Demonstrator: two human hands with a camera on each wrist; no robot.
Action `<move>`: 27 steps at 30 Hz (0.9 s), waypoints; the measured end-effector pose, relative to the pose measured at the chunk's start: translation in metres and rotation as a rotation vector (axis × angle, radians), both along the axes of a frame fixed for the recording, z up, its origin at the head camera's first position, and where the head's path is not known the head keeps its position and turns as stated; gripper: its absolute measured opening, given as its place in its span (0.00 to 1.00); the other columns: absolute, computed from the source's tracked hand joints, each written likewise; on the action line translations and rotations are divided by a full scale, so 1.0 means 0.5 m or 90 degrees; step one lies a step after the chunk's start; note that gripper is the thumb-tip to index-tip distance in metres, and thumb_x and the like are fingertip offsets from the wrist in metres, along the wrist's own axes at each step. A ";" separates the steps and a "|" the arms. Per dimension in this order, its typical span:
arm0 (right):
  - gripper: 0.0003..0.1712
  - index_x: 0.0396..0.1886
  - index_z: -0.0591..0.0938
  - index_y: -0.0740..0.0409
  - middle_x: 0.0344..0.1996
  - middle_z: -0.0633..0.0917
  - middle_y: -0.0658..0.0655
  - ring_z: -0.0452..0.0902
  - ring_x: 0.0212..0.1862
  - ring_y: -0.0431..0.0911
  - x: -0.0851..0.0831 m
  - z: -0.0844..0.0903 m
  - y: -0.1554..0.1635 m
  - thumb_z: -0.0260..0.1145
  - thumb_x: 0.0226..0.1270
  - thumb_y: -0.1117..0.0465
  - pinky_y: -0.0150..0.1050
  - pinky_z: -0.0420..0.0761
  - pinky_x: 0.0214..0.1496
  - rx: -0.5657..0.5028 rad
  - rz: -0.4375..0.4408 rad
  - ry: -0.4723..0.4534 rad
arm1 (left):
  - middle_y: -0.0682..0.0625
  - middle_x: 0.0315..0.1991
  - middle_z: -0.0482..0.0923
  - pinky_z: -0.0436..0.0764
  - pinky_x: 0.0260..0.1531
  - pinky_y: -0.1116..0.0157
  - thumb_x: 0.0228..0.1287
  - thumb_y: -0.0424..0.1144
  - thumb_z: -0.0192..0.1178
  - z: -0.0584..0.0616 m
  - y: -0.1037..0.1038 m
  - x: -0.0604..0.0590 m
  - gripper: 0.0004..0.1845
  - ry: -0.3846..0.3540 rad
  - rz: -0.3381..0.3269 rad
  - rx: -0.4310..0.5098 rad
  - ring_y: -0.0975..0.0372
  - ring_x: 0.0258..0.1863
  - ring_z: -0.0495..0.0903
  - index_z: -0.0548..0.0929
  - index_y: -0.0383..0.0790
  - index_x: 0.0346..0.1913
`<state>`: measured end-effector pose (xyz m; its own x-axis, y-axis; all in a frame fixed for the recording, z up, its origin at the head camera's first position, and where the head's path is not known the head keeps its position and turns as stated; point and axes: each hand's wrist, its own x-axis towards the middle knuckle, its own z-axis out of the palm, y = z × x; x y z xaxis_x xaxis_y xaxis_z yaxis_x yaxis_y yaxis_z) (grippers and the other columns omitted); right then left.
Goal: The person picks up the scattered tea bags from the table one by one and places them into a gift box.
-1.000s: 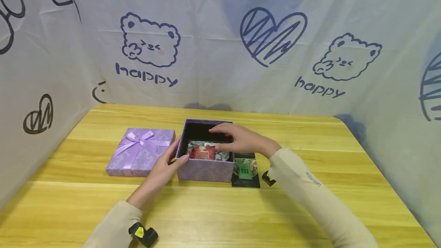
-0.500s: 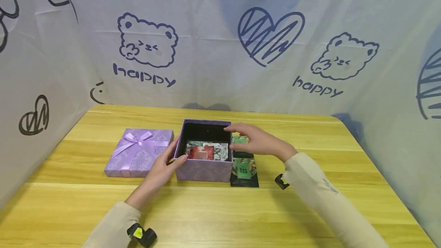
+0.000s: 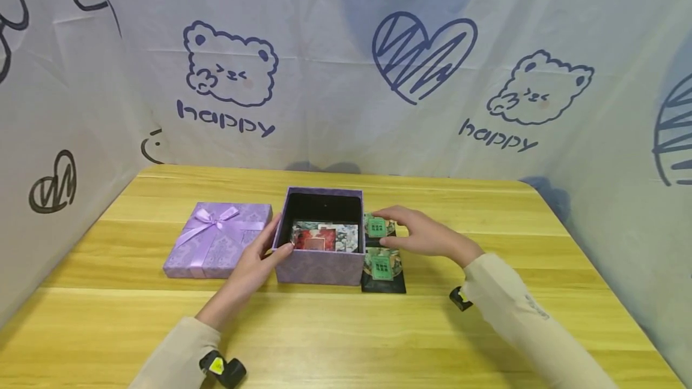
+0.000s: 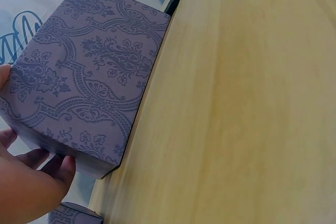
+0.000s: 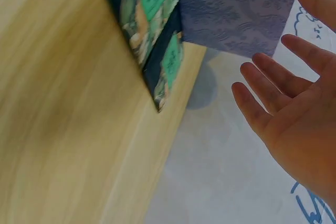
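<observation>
A lidless purple patterned gift box (image 3: 320,268) stands on the table, dark inside. Several flat packets, one red (image 3: 316,239) and others grey-white, lie in it. My left hand (image 3: 258,263) holds the box at its left front corner, thumb over the rim and fingers along the left side. To the right of the box lie two dark packets with green labels, a near one (image 3: 384,270) and a far one (image 3: 379,227). My right hand (image 3: 424,234) hovers by the far packet, fingers spread and holding nothing; the right wrist view shows its open palm (image 5: 310,114).
The purple lid (image 3: 221,239) with a ribbon bow lies left of the box. All of it is on a wooden table (image 3: 346,341), with a white printed cloth (image 3: 324,77) hanging behind and at the sides. Each sleeve carries a black wrist device (image 3: 223,368).
My right hand has moved right and down, from above the box's opening to beside the far green-labelled packet, uncovering the box's contents. The left hand keeps its hold on the box.
</observation>
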<state>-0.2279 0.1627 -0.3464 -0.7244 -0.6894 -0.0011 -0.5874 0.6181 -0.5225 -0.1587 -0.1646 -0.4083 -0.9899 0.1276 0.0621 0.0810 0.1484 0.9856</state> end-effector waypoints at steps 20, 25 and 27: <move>0.49 0.73 0.59 0.64 0.70 0.62 0.67 0.57 0.70 0.62 0.032 -0.077 0.031 0.71 0.60 0.50 0.60 0.58 0.68 0.021 -0.006 -0.069 | 0.37 0.73 0.53 0.60 0.66 0.53 0.71 0.39 0.57 -0.001 -0.001 0.001 0.37 -0.005 0.002 0.005 0.47 0.71 0.55 0.51 0.47 0.77; 0.52 0.73 0.58 0.66 0.70 0.62 0.68 0.56 0.70 0.62 0.034 -0.089 0.031 0.74 0.56 0.50 0.58 0.57 0.69 0.032 0.008 -0.077 | 0.37 0.73 0.53 0.60 0.66 0.53 0.70 0.39 0.57 -0.004 -0.001 -0.001 0.38 -0.005 0.000 0.003 0.47 0.71 0.55 0.51 0.47 0.77; 0.53 0.73 0.58 0.66 0.70 0.61 0.68 0.56 0.70 0.63 0.035 -0.092 0.032 0.75 0.55 0.50 0.59 0.57 0.69 0.039 0.011 -0.079 | 0.37 0.73 0.53 0.60 0.66 0.52 0.70 0.39 0.57 -0.004 0.000 -0.001 0.38 -0.005 -0.001 0.002 0.47 0.71 0.55 0.51 0.47 0.77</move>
<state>-0.2103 0.1787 -0.3924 -0.7044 -0.6972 -0.1328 -0.5312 0.6420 -0.5529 -0.1591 -0.1647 -0.4104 -0.9902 0.1287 0.0544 0.0731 0.1455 0.9867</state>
